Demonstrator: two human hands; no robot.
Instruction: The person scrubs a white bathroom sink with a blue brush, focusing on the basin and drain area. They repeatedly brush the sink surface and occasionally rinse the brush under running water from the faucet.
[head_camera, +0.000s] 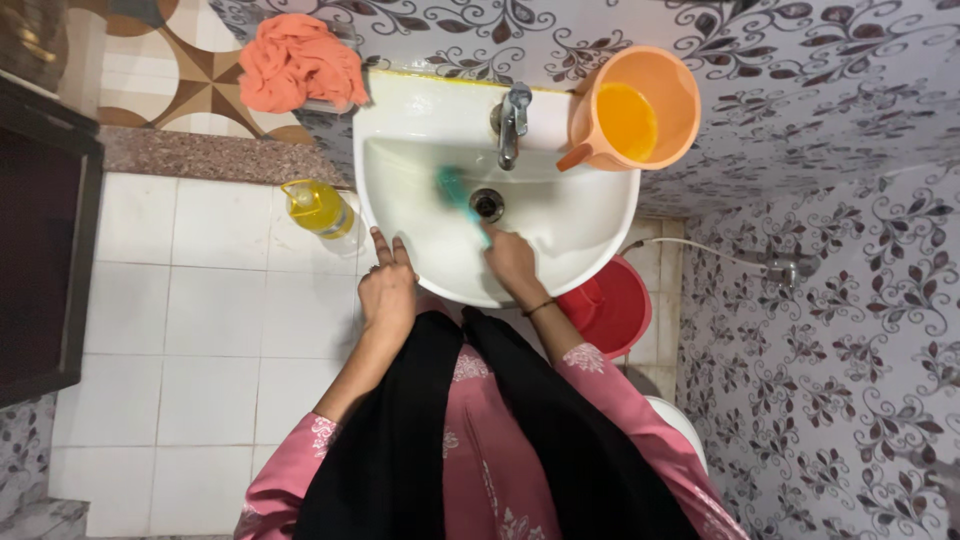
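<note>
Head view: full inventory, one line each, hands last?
sink: 1, white, on the patterned wall, top centre
tap: 1, metal, on the sink's back edge
drain: 1, metal, in the basin
brush: 1, teal, in the basin beside the drain
jug: 1, orange, on the sink's right back corner
cloth: 1, orange, bunched left of the sink
bottle: 1, yellow, by the sink's left side
bucket: 1, red, under the sink's right side
floor: white tiles, left
left hand: resting on the sink's front rim
right hand: in the basin, holding the brush
</note>
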